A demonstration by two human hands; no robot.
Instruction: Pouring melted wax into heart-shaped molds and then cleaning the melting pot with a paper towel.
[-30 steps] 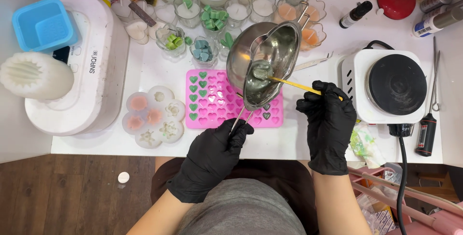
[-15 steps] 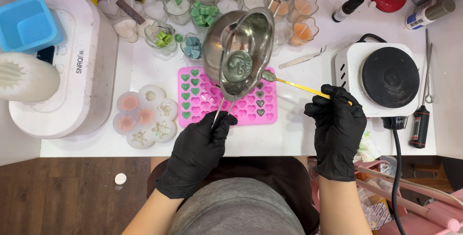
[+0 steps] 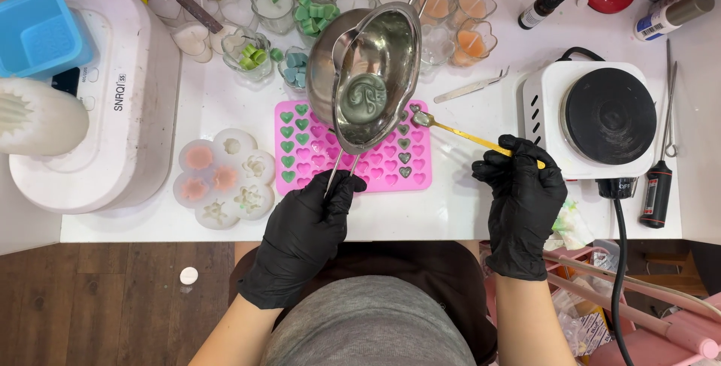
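Head view: white worktable [image 3: 451,216], seen from above.
Hotplate [image 3: 608,114]: right of the work, bare.
Mould [image 3: 300,144]: pink heart tray, flat under the pot.
Melting pot [image 3: 372,80]: tilted above the mould, green wax inside.
Left hand [image 3: 304,234]: clenched on the pot's wire handle.
Right hand [image 3: 522,201]: grasping a gold spoon [image 3: 458,131], bowl over the hearts.

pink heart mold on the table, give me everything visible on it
The pink heart mold is a flat, rectangular tray that looks like soft silicone, with rows of small heart-shaped cavities. It lies flat on the white table, between a pale flower-shaped mold and a white hot plate. The left columns hold green fill, a few right-hand cavities grey-green; the rest look empty. A steel melting pot, held by the left hand, hangs over its middle and hides part of it. A gold spoon in the right hand reaches its upper right corner.
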